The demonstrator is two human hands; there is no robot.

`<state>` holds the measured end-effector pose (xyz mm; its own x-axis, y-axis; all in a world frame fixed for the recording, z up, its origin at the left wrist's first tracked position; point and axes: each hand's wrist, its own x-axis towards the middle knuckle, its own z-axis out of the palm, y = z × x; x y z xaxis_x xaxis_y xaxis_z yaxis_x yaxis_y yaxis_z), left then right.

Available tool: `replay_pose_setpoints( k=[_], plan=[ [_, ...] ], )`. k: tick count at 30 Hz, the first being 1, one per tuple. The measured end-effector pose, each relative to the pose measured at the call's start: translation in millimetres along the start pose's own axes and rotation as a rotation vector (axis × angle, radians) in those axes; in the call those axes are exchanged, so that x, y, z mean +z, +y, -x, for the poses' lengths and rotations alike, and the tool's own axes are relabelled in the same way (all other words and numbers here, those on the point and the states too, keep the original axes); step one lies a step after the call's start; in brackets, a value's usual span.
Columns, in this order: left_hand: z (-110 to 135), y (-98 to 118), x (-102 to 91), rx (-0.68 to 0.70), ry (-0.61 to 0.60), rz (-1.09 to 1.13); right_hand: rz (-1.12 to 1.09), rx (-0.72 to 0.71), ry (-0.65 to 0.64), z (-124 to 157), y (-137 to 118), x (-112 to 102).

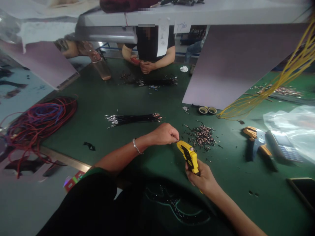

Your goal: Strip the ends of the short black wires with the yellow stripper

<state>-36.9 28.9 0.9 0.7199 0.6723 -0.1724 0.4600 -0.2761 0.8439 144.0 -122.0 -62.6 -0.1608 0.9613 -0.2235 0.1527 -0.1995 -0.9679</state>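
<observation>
Pliers just above the table, by its near edge, wrapped in the fingers of the right hand. Left hand pinched at the nose; cannot tell whether around a wire. Could nip a fingertip if squeezed with the pinch so close, or scatter the clippings just beside if swung right. Points nose-first toward the far edge, veering left; long axis slanting from near right to far left.

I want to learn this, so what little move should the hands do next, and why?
Maybe gently squeeze the yellow tool: the right hand grips its handle, and its nose is right by the pinched left hand. Any wire there is too small to see.
</observation>
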Motion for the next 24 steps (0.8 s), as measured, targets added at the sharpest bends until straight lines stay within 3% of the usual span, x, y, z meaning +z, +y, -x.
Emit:
replay_pose_setpoints(
  k=[13, 21, 24],
  plan=[
    [1.4, 4.1, 2.7, -0.043, 0.042, 0.092, -0.133, 0.051, 0.061, -0.1, 13.8, 1.8],
    [3.7, 9.2, 5.1, -0.065, 0.103, 0.18, -0.255, 0.048, 0.039, 0.1, 0.7, 4.0],
    [0.6, 4.0, 3.1, -0.067, 0.181, 0.162, -0.357, 0.01, 0.028, 1.2, -10.0, -4.2]
  ],
)
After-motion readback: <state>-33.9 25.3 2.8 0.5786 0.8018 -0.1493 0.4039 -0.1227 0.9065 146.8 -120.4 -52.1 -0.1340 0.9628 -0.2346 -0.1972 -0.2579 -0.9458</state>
